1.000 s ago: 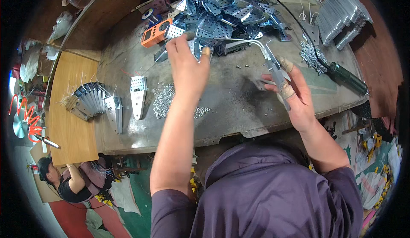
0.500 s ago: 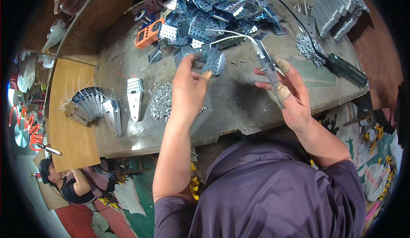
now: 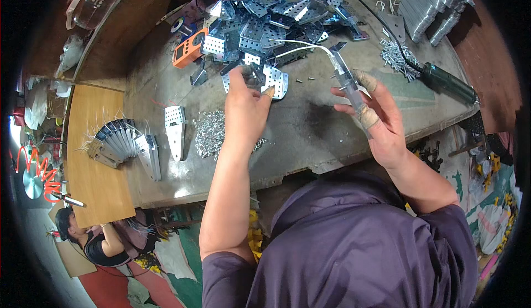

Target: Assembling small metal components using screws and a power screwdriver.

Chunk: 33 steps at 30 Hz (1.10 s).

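Note:
My left hand (image 3: pixel 246 106), some fingertips covered with tan wraps, is closed on a perforated metal plate (image 3: pixel 275 82) at the near edge of a heap of similar plates (image 3: pixel 276 17). The fingers hide part of that plate. Off to the right, my right hand (image 3: pixel 384 123) grips a narrow metal bracket (image 3: pixel 347 78) between wrapped thumb and fingers. Small screws stick out of the bracket's sides, and a white cable (image 3: pixel 310 45) curves from its top toward the heap. Two loose screws (image 3: pixel 304 79) lie on the table between my hands.
Small bright nuts (image 3: pixel 211 134) lie in a pile left of centre, beside one finished-looking bracket (image 3: pixel 175 134). A fanned row of brackets (image 3: pixel 119 139) stands farther left. An orange meter (image 3: pixel 189 48), screws (image 3: pixel 399 59), a dark-green corded tool (image 3: pixel 451 84) and stacked metal parts (image 3: pixel 434 6) surround the workspace. Another person (image 3: pixel 108 241) sits lower left.
The plate in my left hand has tilted and now catches the light. My right hand keeps its grip on the bracket, nearly in place. The whole view has shifted slightly.

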Each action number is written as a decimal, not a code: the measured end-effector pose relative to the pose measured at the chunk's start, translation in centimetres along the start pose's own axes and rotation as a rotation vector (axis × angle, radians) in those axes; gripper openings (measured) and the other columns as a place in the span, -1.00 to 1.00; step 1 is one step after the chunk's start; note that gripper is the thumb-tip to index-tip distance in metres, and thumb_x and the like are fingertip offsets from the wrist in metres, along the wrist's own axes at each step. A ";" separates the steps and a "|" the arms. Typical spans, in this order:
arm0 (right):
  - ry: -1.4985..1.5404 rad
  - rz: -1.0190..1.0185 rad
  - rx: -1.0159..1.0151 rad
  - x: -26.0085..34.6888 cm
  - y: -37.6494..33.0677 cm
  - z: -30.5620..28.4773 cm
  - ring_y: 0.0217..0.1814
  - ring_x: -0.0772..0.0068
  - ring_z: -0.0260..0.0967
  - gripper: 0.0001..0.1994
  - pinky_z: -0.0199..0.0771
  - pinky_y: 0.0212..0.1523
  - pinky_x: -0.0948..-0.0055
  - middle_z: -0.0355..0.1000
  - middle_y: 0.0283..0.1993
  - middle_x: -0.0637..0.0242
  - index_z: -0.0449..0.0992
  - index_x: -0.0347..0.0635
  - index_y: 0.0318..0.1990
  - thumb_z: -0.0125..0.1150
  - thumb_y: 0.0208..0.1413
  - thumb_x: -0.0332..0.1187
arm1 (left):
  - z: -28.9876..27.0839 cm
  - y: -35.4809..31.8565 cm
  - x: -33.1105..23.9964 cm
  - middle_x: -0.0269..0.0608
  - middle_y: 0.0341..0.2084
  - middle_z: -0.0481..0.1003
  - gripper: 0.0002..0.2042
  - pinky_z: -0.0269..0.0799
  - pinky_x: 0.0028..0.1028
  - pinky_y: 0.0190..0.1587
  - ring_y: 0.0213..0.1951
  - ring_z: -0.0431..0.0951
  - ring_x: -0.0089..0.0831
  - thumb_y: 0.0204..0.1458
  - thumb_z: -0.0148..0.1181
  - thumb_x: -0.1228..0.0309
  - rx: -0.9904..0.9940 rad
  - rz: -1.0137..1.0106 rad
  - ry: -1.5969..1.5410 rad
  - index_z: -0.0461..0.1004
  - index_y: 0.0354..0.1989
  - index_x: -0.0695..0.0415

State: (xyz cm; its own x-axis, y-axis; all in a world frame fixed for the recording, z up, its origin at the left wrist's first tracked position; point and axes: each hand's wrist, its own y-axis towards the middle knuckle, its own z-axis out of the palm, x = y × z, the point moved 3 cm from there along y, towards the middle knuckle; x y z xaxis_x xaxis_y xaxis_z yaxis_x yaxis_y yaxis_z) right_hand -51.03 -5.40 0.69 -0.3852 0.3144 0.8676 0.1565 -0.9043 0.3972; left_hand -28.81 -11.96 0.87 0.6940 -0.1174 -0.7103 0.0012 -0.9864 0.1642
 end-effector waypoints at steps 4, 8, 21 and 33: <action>0.024 -0.005 -0.013 0.0 -0.1 0.1 0.20 0.28 0.21 -0.54 0.29 0.10 0.33 0.15 0.19 0.19 0.08 -0.31 0.24 -0.07 0.18 -0.49 | 0.1 1.2 0.5 -0.02 -0.28 0.42 -0.47 0.41 -0.54 -0.35 -0.40 0.47 -0.47 -0.09 0.23 0.54 -0.037 0.013 -0.040 0.11 0.04 0.30; 0.027 0.004 -0.022 -0.3 -0.3 -0.3 0.20 0.27 0.20 -0.54 0.30 0.10 0.32 0.15 0.20 0.18 0.08 -0.31 0.24 -0.07 0.18 -0.50 | -0.7 0.9 -0.3 -0.06 -0.23 0.38 -0.49 0.39 -0.57 -0.38 -0.37 0.45 -0.53 -0.08 0.18 0.61 -0.117 -0.022 -0.105 0.10 0.05 0.30; 0.100 0.041 -0.029 -0.7 -0.3 0.2 0.20 0.24 0.21 -0.56 0.36 0.06 0.29 0.17 0.19 0.16 0.09 -0.29 0.23 -0.09 0.20 -0.48 | -3.0 -0.1 1.2 -0.15 -0.17 0.35 -0.65 0.45 -0.53 -0.19 -0.15 0.43 -0.47 -0.05 -0.02 0.71 0.067 -0.162 -0.940 0.19 -0.05 0.27; 0.057 0.063 -0.055 -0.6 -0.3 -0.1 0.19 0.27 0.22 -0.56 0.37 0.05 0.29 0.20 0.17 0.18 0.08 -0.28 0.24 -0.09 0.21 -0.44 | -2.1 -3.8 0.4 -0.14 -0.25 0.44 -0.67 0.45 -0.55 -0.32 -0.30 0.51 -0.50 0.00 0.03 0.63 0.094 -0.035 -0.095 0.27 -0.01 0.30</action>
State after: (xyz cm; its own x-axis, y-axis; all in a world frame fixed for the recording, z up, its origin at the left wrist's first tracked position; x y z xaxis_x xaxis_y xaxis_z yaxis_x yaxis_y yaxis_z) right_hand -50.89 -5.31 0.02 -0.4274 0.2414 0.8713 0.1324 -0.9366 0.3244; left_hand -27.02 -8.05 1.43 0.6233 -0.0886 -0.7769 -0.0460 -0.9960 0.0767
